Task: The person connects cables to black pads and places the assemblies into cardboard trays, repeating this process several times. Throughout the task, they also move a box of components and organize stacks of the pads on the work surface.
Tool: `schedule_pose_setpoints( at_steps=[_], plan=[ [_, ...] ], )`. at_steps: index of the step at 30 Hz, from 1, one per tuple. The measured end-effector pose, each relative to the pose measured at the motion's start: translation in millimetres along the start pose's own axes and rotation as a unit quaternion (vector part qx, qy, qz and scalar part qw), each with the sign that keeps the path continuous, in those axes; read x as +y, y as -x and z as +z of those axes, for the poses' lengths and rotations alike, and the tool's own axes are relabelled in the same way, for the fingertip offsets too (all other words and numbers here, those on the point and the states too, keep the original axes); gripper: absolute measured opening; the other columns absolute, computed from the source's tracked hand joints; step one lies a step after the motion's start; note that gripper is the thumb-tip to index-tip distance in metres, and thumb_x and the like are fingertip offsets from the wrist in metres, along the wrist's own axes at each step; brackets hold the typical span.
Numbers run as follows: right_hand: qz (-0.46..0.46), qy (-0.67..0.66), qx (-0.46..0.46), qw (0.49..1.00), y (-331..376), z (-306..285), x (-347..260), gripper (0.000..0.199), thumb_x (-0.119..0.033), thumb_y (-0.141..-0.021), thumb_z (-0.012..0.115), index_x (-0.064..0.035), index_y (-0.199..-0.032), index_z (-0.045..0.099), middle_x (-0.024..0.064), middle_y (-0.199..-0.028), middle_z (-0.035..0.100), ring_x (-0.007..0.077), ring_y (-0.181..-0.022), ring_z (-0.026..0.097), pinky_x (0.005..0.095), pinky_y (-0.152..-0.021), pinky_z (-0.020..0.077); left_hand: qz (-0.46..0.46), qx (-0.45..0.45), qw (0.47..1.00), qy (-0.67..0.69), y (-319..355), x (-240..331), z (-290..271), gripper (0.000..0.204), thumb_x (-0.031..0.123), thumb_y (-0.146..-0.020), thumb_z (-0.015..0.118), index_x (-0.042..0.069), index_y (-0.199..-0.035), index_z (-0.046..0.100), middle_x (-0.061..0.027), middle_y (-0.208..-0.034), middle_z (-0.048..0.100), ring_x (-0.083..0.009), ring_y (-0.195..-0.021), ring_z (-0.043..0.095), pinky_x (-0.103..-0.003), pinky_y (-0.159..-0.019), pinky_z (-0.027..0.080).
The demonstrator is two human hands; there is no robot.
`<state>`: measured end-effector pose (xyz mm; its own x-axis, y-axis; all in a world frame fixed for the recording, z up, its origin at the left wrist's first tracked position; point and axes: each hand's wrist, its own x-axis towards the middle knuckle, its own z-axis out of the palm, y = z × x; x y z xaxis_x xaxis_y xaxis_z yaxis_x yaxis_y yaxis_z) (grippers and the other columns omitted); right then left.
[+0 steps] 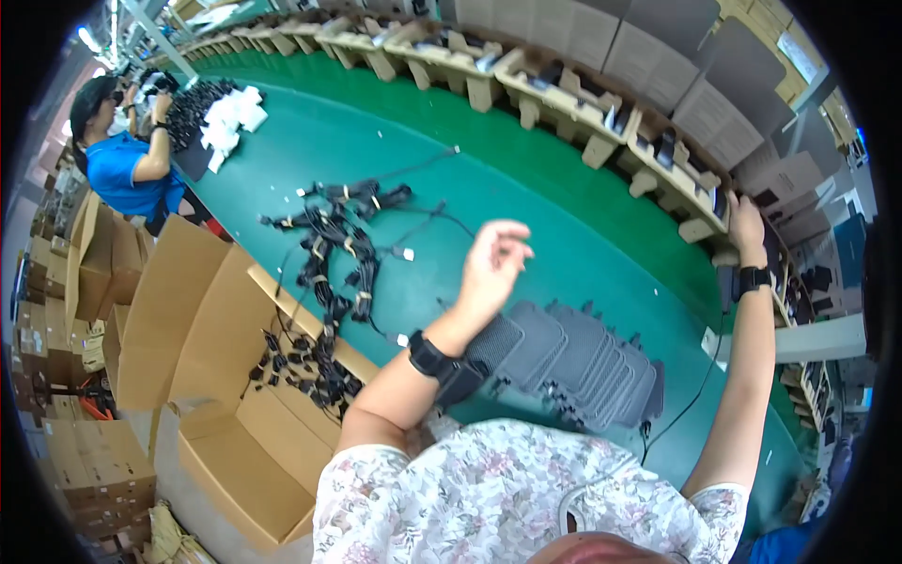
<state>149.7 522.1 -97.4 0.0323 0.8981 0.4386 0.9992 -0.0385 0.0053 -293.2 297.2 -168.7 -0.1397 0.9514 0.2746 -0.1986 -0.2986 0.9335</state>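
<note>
My left hand [495, 261] hovers above the green table [526, 188] with its fingers loosely curled and nothing in it. Just left of it lies a tangle of bundled black cables [336, 246]. A row of dark grey ribbed flat devices [573, 362] leans stacked under my left forearm. My right hand [747, 226] reaches far right to a wooden rack slot [700, 202] and touches a dark device there; its grip is hidden. Both wrists wear black bands.
A long row of wooden racks [554, 94] holding dark devices runs along the table's far edge. Open cardboard boxes [235, 414] stand at my left, cables spilling into one. Another person in a blue shirt [122, 169] works at the far left beside white packets [230, 117].
</note>
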Motion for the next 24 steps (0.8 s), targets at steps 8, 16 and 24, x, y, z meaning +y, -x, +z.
schedule_pose_setpoints(
  at_steps=[8, 16, 24],
  plan=[
    [-0.016, -0.036, 0.017, 0.999, -23, -2, 5, 0.028, -0.016, -0.089, 0.046, -0.0033, -0.113, 0.053, 0.0239, -0.096, 0.060, 0.0415, -0.092, 0.055, 0.0468, -0.076, 0.0439, 0.086, 0.108, 0.989, -0.062, -14, 61, -38, 0.022, -0.001, -0.085, 0.052, 0.002, -0.106, 0.049, -0.0079, -0.100, 0.057, -0.0137, -0.082, 0.060, -0.024, -0.067, 0.048],
    [-0.010, 0.208, 0.046, 0.977, 8, -53, -13, 0.027, -0.021, -0.088, 0.043, -0.0075, -0.107, 0.058, 0.0144, -0.098, 0.059, 0.0338, -0.091, 0.058, 0.0422, -0.076, 0.0485, 0.155, -0.121, 0.837, -0.510, 50, 92, -52, 0.055, 0.015, -0.075, 0.069, 0.008, -0.124, 0.045, -0.0160, -0.129, 0.043, -0.0319, -0.119, 0.043, -0.041, -0.096, 0.038],
    [-0.201, -0.048, 0.259, 0.944, 49, -63, -114, 0.025, -0.014, -0.076, 0.063, -0.0068, -0.100, 0.060, 0.0121, -0.099, 0.060, 0.0310, -0.094, 0.056, 0.0405, -0.077, 0.0475, 0.111, -0.217, 0.711, -0.659, 61, 72, -61, 0.064, 0.015, -0.070, 0.070, 0.007, -0.128, 0.044, -0.0171, -0.136, 0.036, -0.0358, -0.124, 0.036, -0.044, -0.101, 0.032]
  ],
)
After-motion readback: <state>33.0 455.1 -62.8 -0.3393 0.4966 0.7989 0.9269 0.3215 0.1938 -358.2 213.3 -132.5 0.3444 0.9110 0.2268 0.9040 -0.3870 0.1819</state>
